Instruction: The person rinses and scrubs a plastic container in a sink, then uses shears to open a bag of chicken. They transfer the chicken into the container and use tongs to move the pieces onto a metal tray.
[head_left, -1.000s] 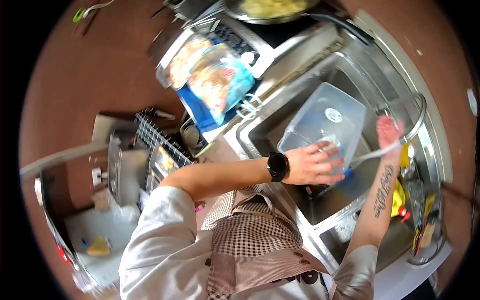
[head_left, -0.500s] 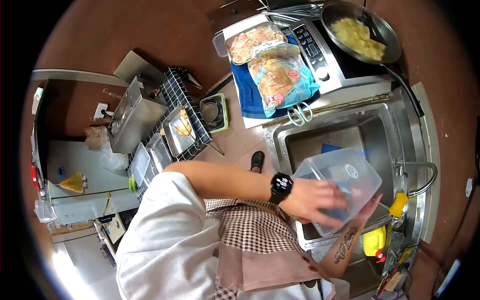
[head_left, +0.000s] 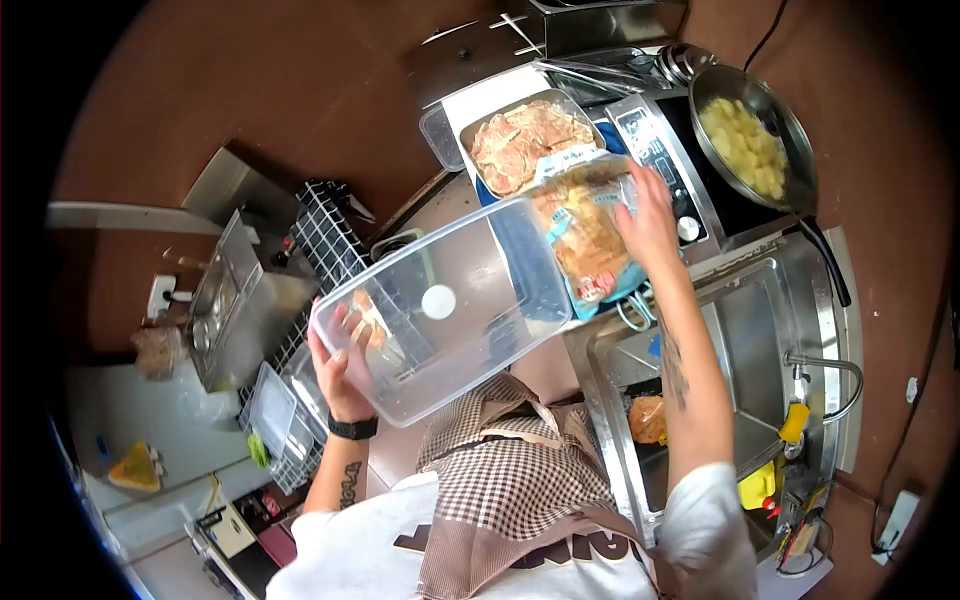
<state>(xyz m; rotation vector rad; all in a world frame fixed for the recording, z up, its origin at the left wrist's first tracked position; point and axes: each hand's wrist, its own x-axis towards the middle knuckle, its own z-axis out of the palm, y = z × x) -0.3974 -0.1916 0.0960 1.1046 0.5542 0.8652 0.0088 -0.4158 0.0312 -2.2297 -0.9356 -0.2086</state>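
My left hand (head_left: 343, 372), with a dark watch at its wrist, is closed on the left end of a clear plastic container (head_left: 470, 335). The container hangs tilted over the floor, and its right end overlaps a printed plastic bag (head_left: 585, 235) of brownish food. Pressed to the bag's upper right edge, my right hand (head_left: 652, 215) has its thumb over the plastic and its fingers bent round it. Beneath the bag lies a blue cloth (head_left: 520, 265), partly seen through the container. Behind the bag, a metal tray (head_left: 590, 125) holds sliced pale meat (head_left: 530, 140).
A frying pan (head_left: 800, 150) of yellow chunks sits on the induction cooker (head_left: 665, 165), its black handle (head_left: 825, 262) jutting over the sink. In the steel sink (head_left: 755, 300) lies an orange-brown food piece (head_left: 648, 418). A black wire rack (head_left: 330, 225) stands left; a yellow sponge (head_left: 795, 422) hangs by the faucet.
The container has moved from above the sink to the left, now in my left hand only. My right hand has let go of it and reached the plastic bag. The sink's food piece now shows.
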